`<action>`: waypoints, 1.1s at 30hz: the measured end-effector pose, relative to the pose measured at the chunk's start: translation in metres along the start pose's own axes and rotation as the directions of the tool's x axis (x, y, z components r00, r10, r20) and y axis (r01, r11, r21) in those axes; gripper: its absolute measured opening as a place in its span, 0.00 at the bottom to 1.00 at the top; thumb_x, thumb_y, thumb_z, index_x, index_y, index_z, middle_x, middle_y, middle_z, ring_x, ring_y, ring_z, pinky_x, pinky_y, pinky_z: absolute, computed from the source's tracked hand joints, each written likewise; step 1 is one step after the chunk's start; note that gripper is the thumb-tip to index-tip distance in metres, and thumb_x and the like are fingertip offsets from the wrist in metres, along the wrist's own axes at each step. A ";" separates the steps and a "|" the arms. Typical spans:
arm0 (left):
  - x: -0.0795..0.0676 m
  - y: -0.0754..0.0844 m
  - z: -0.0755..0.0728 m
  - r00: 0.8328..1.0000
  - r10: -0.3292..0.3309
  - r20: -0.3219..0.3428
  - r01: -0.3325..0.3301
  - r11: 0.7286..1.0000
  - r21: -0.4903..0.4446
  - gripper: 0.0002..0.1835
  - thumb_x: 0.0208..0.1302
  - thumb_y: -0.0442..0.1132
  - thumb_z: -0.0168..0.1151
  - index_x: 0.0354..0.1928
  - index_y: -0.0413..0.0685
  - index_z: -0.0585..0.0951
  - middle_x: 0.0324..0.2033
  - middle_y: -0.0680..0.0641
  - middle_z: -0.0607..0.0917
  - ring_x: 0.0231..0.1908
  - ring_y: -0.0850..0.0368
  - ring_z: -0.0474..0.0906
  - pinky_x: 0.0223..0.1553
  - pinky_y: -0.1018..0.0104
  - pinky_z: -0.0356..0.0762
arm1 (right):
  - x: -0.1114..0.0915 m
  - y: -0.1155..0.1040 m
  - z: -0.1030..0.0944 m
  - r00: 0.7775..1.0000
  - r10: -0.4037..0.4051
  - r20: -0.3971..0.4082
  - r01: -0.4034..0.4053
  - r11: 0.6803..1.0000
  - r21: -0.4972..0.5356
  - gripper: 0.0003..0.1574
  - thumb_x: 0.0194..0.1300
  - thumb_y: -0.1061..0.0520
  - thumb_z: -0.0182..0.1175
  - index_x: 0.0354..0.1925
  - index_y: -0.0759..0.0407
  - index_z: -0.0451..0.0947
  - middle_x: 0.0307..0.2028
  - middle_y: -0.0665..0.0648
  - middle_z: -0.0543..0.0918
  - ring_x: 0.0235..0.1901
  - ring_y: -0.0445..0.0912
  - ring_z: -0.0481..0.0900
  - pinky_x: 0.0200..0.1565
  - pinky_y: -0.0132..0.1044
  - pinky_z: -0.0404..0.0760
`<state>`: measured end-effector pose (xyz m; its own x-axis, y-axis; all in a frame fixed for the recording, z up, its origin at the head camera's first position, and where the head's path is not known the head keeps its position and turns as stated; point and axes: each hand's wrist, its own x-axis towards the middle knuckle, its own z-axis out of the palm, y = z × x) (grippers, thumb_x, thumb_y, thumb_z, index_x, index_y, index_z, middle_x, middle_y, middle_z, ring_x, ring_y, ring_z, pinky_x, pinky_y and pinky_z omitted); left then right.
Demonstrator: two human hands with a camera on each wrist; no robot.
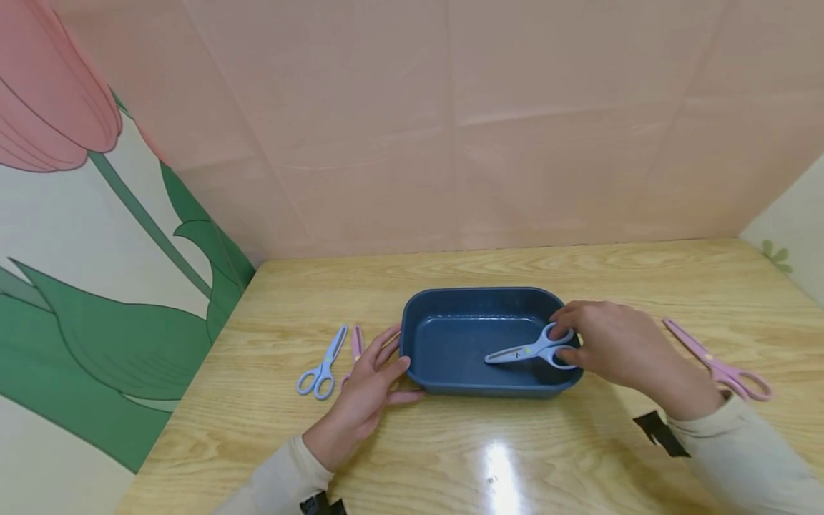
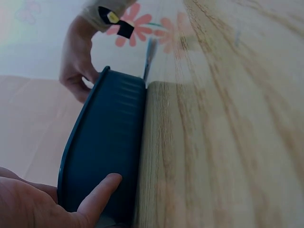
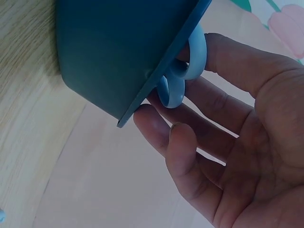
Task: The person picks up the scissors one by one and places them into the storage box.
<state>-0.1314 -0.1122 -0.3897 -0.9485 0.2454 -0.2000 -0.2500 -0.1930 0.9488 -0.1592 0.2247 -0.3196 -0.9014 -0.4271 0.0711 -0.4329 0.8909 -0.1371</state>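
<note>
A dark blue rectangular tray [image 1: 476, 392] sits on the table. My left hand [image 1: 365, 390] rests against its left end, one finger [image 2: 102, 194] lying straight along the outer wall. Inside the right end, my right hand [image 1: 608, 350] holds light blue scissors [image 1: 524, 352] by the handle loops, blades pointing left over the tray floor. In the right wrist view the loops [image 3: 197, 54] stick out past the rim, with fingers at them. Left of the tray lie another pair of light blue scissors [image 1: 325, 366] and pink scissors [image 1: 357, 342], partly hidden by my left hand.
Pink scissors [image 1: 714, 363] lie right of the tray, close to my right forearm. The wood-grain table [image 1: 444, 458] meets a pinkish wall covering [image 1: 450, 143] at the back. A tulip-patterned panel [image 1: 129, 300] borders the left side.
</note>
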 end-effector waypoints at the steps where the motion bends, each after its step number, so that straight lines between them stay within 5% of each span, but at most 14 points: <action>1: 0.000 0.000 0.000 1.000 0.000 0.000 0.000 1.000 0.001 0.31 0.75 0.32 0.50 0.77 0.55 0.57 0.78 0.43 0.55 0.66 0.35 0.70 0.48 0.41 0.83 | 0.000 0.000 0.000 1.000 -0.001 0.001 0.001 1.000 0.000 0.11 0.50 0.48 0.76 0.35 0.43 0.88 0.51 0.53 0.86 0.40 0.53 0.86 0.28 0.44 0.80; 33: 0.001 0.000 0.000 1.000 -0.006 -0.004 0.006 1.000 -0.002 0.31 0.75 0.32 0.50 0.76 0.55 0.58 0.78 0.43 0.55 0.65 0.35 0.72 0.48 0.40 0.83 | 0.003 -0.011 0.009 0.999 -0.023 -0.022 0.023 1.000 0.016 0.11 0.52 0.49 0.76 0.36 0.44 0.88 0.52 0.52 0.86 0.33 0.43 0.84 0.25 0.36 0.76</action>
<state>-0.1322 -0.1124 -0.3898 -0.9478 0.2425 -0.2070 -0.2563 -0.1930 0.9471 -0.1575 0.2125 -0.3270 -0.8911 -0.4435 0.0964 -0.4535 0.8784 -0.1509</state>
